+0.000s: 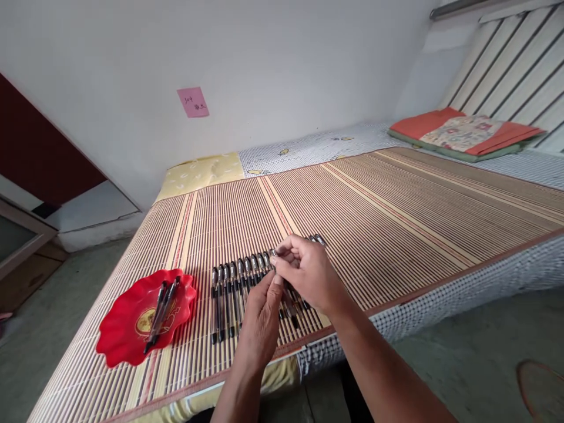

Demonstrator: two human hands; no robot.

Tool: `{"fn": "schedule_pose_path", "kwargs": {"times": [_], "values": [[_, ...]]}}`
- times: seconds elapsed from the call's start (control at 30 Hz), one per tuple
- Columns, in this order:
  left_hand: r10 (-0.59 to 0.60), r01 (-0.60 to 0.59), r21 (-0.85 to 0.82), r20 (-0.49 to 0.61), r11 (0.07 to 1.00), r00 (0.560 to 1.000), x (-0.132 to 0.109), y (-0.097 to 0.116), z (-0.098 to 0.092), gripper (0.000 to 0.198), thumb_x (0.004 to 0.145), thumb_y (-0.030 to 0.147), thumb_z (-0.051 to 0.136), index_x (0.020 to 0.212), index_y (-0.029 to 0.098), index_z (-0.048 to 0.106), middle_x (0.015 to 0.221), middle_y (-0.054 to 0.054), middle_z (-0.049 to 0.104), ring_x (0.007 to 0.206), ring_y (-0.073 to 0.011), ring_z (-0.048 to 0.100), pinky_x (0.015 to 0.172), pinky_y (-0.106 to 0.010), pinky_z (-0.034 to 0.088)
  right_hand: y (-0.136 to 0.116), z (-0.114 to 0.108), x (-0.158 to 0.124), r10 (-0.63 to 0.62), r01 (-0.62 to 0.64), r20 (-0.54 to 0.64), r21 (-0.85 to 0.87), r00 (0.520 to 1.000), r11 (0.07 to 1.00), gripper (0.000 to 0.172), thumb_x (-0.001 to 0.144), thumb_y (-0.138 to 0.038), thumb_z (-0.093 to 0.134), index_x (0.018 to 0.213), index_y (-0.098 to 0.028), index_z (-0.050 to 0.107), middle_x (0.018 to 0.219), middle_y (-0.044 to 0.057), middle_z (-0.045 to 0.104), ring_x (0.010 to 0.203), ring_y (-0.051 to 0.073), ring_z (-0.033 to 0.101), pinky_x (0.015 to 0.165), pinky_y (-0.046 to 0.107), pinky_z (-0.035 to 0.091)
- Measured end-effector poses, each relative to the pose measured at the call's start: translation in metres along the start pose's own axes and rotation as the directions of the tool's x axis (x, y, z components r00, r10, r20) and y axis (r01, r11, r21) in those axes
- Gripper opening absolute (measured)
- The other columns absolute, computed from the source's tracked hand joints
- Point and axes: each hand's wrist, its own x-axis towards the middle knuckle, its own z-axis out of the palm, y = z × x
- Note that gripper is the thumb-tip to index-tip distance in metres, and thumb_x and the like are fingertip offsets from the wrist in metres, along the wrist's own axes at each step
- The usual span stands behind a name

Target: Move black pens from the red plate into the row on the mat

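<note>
Black-capped gel pens [227, 299] lie side by side in a long row on the slatted mat, caps toward the wall. Over the row's middle, my right hand [306, 270] is closed, thumb and forefinger pinched at a pen's cap end. My left hand [264, 308] meets it from below, its thumb and forefinger pressed together at the same pen. Most of that pen is hidden by my fingers. Several pens beneath the hands are partly covered, and more caps [318, 239] show beyond my right hand. Left of the row, a red scalloped plate [118, 317] holds a few loose pens [163, 311].
The bamboo mat [374, 235] covers a bed whose front edge runs close below my hands. Folded orange and floral bedding [467, 132] rests at the far right by a white slatted rail [515, 64]. A pink note [192, 102] is stuck on the wall.
</note>
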Motion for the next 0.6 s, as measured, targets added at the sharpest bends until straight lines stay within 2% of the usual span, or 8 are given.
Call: {"fn": "schedule_pose_path", "kwargs": {"times": [0.07, 0.13, 0.2, 0.3, 0.4, 0.6], "values": [[-0.03, 0.031, -0.047, 0.038, 0.998, 0.999, 0.001, -0.001, -0.002, 0.043, 0.098, 0.057, 0.059, 0.112, 0.02, 0.076, 0.096, -0.006, 0.073, 0.086, -0.0212, 0.063, 0.077, -0.03, 0.048, 0.007, -0.025, 0.005, 0.034, -0.035, 0.018, 0.014, 0.999, 0.999, 0.011, 0.087, -0.031, 0.071, 0.089, -0.02, 0.07, 0.084, 0.004, 0.074, 0.073, 0.017, 0.068, 0.064, 0.032, 0.056], [-0.054, 0.054, -0.071, 0.014, 0.996, 0.998, 0.003, -0.002, -0.007, 0.045, 0.096, 0.056, 0.062, 0.123, 0.021, 0.073, 0.111, -0.009, 0.075, 0.102, -0.0249, 0.066, 0.087, -0.033, 0.05, 0.021, -0.057, 0.012, 0.086, -0.086, -0.014, -0.042, 0.996, 0.995, 0.017, 0.082, -0.035, 0.077, 0.088, -0.019, 0.071, 0.084, 0.005, 0.074, 0.075, 0.018, 0.068, 0.067, 0.033, 0.057], [-0.056, 0.053, -0.068, -0.039, 0.996, 0.998, 0.006, -0.004, -0.014, 0.046, 0.095, 0.055, 0.065, 0.125, 0.02, 0.072, 0.114, -0.011, 0.075, 0.108, -0.0267, 0.067, 0.089, -0.035, 0.051, 0.04, -0.089, 0.018, 0.102, -0.115, -0.09, -0.152, 0.991, 0.982, 0.02, 0.078, -0.036, 0.078, 0.082, -0.019, 0.07, 0.076, 0.004, 0.072, 0.069, 0.017, 0.066, 0.063, 0.031, 0.054], [-0.052, 0.043, -0.091, -0.09, 0.995, 0.995, 0.01, -0.007, -0.024, 0.045, 0.093, 0.053, 0.068, 0.122, 0.018, 0.073, 0.111, -0.012, 0.077, 0.105, -0.0263, 0.068, 0.084, -0.033, 0.051, 0.071, -0.119, 0.024, 0.193, -0.234, -0.139, -0.414, 0.971, 0.88, 0.016, 0.079, -0.034, 0.072, 0.077, -0.018, 0.07, 0.074, 0.005, 0.072, 0.069, 0.019, 0.066, 0.062, 0.03, 0.05], [-0.053, 0.042, -0.113, -0.092, 0.993, 0.994, 0.013, -0.01, -0.029, 0.043, 0.093, 0.052, 0.069, 0.119, 0.018, 0.074, 0.109, -0.011, 0.077, 0.101, -0.0247, 0.068, 0.083, -0.033, 0.051, 0.097, -0.124, 0.029, 0.255, -0.298, -0.154, -0.534, 0.954, 0.791, 0.013, 0.079, -0.029, 0.07, 0.072, -0.018, 0.069, 0.076, 0.007, 0.074, 0.071, 0.02, 0.067, 0.062, 0.029, 0.048], [-0.052, 0.049, -0.061, -0.049, 0.997, 0.997, 0.014, -0.011, -0.027, 0.04, 0.094, 0.052, 0.068, 0.115, 0.018, 0.075, 0.106, -0.01, 0.078, 0.101, -0.0245, 0.067, 0.084, -0.034, 0.05, 0.126, -0.113, 0.038, 0.249, -0.309, -0.183, -0.582, 0.951, 0.752, 0.012, 0.074, -0.02, 0.071, 0.063, -0.017, 0.067, 0.07, 0.007, 0.073, 0.068, 0.019, 0.064, 0.06, 0.027, 0.043]]}}
